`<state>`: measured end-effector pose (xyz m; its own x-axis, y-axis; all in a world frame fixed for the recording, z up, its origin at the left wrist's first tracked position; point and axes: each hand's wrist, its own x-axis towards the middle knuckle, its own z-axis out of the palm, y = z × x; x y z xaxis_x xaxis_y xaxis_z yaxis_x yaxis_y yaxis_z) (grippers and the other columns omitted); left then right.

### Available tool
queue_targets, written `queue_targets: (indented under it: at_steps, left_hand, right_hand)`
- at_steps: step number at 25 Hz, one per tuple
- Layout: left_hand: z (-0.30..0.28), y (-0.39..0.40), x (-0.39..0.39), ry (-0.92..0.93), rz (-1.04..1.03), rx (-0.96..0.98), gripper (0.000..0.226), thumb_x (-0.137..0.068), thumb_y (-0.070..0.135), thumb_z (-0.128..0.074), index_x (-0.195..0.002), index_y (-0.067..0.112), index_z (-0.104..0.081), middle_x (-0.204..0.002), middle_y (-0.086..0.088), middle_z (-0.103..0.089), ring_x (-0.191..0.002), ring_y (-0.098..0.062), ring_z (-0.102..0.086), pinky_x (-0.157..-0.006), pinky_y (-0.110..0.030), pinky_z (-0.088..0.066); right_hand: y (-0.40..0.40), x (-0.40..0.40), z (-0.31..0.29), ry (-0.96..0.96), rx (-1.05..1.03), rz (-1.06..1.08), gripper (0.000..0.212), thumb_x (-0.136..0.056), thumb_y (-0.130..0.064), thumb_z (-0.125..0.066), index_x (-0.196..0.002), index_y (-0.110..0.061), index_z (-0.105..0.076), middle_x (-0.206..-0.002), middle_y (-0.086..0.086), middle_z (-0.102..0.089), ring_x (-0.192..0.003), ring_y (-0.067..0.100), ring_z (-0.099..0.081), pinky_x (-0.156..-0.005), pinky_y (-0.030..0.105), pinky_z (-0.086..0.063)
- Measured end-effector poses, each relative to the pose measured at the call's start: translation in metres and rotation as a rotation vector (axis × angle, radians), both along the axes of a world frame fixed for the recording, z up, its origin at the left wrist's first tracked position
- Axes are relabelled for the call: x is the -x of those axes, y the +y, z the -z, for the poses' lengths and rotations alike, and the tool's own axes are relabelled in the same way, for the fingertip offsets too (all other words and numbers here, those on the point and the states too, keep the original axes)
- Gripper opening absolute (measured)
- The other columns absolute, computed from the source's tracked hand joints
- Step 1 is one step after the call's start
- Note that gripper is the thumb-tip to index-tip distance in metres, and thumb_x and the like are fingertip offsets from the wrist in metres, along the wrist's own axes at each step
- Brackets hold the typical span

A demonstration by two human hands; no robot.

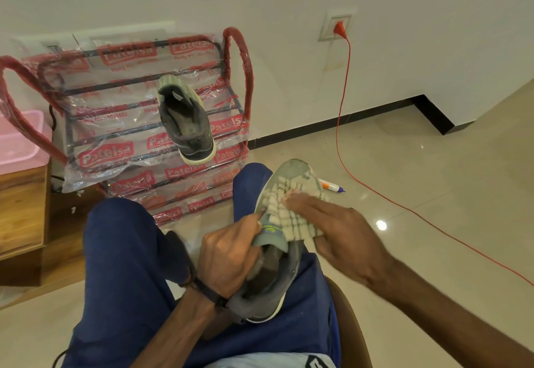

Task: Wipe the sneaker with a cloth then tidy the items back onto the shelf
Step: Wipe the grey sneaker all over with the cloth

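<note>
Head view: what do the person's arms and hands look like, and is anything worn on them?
Both forearms are bare, with no sleeves or gloves showing. The left hand has a dark band round its wrist. The right hand shows no ring or band.

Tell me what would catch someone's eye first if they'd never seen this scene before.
Front and centre, a grey sneaker lies on the person's lap: the left hand grips its tongue while the right hand presses a pale cloth onto its upper. Behind, its mate sits on a red shoe rack wrapped in printed plastic. An orange cable runs from a wall socket across the floor at right.
</note>
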<state>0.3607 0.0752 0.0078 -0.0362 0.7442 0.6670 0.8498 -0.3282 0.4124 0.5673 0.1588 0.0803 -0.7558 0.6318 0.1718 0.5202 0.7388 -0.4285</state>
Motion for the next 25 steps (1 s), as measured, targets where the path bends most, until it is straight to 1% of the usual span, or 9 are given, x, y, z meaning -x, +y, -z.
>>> queue_targets:
  at_steps: [2, 5, 8, 12, 14, 16, 20, 22, 25]
  left_hand:
    - [-0.002, 0.003, -0.002, -0.003, -0.001, -0.009, 0.004, -0.098, 0.020, -0.054, -0.099, 0.017, -0.052, -0.067, -0.003, -0.067, -0.051, -0.018, -0.062, -0.043, -0.034, -0.049]
    - [-0.002, 0.000, 0.003, -0.013, -0.021, -0.001, 0.013, -0.100, 0.029, -0.054, -0.094, 0.018, -0.049, -0.059, 0.000, -0.059, -0.046, -0.015, -0.054, -0.041, -0.033, -0.044]
    - [0.003, -0.002, 0.005, -0.019, -0.037, 0.002, 0.017, -0.089, 0.024, -0.062, -0.091, 0.018, -0.047, -0.058, 0.001, -0.059, -0.045, -0.015, -0.053, -0.042, -0.032, -0.042]
    - [-0.003, 0.007, -0.004, -0.034, -0.028, -0.012, 0.010, -0.092, 0.022, -0.059, -0.095, 0.018, -0.050, -0.065, -0.001, -0.068, -0.050, -0.016, -0.063, -0.043, -0.031, -0.048]
    - [-0.003, 0.006, -0.001, -0.033, -0.042, -0.016, 0.014, -0.097, 0.028, -0.056, -0.095, 0.017, -0.049, -0.059, 0.000, -0.061, -0.045, -0.015, -0.056, -0.039, -0.030, -0.044]
    - [-0.001, 0.004, 0.003, -0.033, -0.046, -0.007, 0.016, -0.093, 0.027, -0.059, -0.095, 0.016, -0.048, -0.056, -0.001, -0.057, -0.042, -0.016, -0.052, -0.038, -0.031, -0.041]
    - [-0.005, 0.010, -0.004, -0.064, -0.037, 0.044, 0.015, -0.089, 0.021, -0.061, -0.094, 0.021, -0.047, -0.068, -0.001, -0.070, -0.052, -0.019, -0.065, -0.042, -0.032, -0.049]
    - [-0.008, 0.012, -0.006, -0.080, -0.053, 0.047, 0.012, -0.093, 0.024, -0.057, -0.091, 0.021, -0.046, -0.062, 0.000, -0.066, -0.047, -0.018, -0.061, -0.039, -0.033, -0.047]
    - [-0.004, 0.006, -0.001, -0.117, -0.076, 0.065, 0.015, -0.091, 0.028, -0.057, -0.093, 0.019, -0.045, -0.056, 0.000, -0.059, -0.042, -0.019, -0.055, -0.037, -0.031, -0.044]
  right_hand:
    - [0.001, 0.005, -0.001, 0.025, 0.071, 0.094, 0.075, -0.071, 0.009, -0.062, -0.140, -0.018, -0.058, -0.146, -0.001, -0.055, -0.136, 0.015, -0.051, -0.100, 0.043, -0.054]
    - [-0.029, 0.003, -0.010, 0.141, 0.155, -0.026, 0.075, -0.072, 0.008, -0.053, -0.142, -0.019, -0.056, -0.148, -0.004, -0.053, -0.140, 0.008, -0.045, -0.114, 0.032, -0.042]
    - [-0.027, -0.006, -0.006, 0.097, 0.127, -0.115, 0.074, -0.074, 0.006, -0.052, -0.144, -0.020, -0.055, -0.151, -0.006, -0.050, -0.141, 0.007, -0.044, -0.111, 0.034, -0.046]
    - [-0.006, 0.004, -0.004, 0.112, 0.188, 0.130, 0.079, -0.071, 0.010, -0.056, -0.143, -0.021, -0.055, -0.150, -0.008, -0.049, -0.139, 0.005, -0.045, -0.109, 0.037, -0.048]
    - [-0.025, 0.005, -0.009, 0.165, 0.166, 0.038, 0.082, -0.067, 0.010, -0.055, -0.144, -0.018, -0.054, -0.150, -0.004, -0.052, -0.139, 0.007, -0.046, -0.112, 0.030, -0.044]
    - [-0.038, 0.001, -0.010, 0.173, 0.179, -0.037, 0.081, -0.068, 0.008, -0.052, -0.144, -0.017, -0.053, -0.149, -0.003, -0.053, -0.138, 0.009, -0.048, -0.111, 0.030, -0.045]
    - [-0.006, 0.008, -0.002, 0.179, 0.230, 0.181, 0.064, -0.079, -0.004, -0.051, -0.140, -0.023, -0.057, -0.140, -0.004, -0.061, -0.129, 0.011, -0.057, -0.103, 0.041, -0.052]
    - [-0.015, 0.015, -0.009, 0.214, 0.245, 0.240, 0.058, -0.083, -0.004, -0.059, -0.137, -0.025, -0.060, -0.135, -0.007, -0.064, -0.124, 0.005, -0.059, -0.103, 0.032, -0.051]
    - [-0.049, 0.018, -0.028, 0.307, 0.318, 0.186, 0.062, -0.081, 0.005, -0.068, -0.133, -0.029, -0.064, -0.126, -0.017, -0.067, -0.114, -0.005, -0.062, -0.094, 0.015, -0.050]
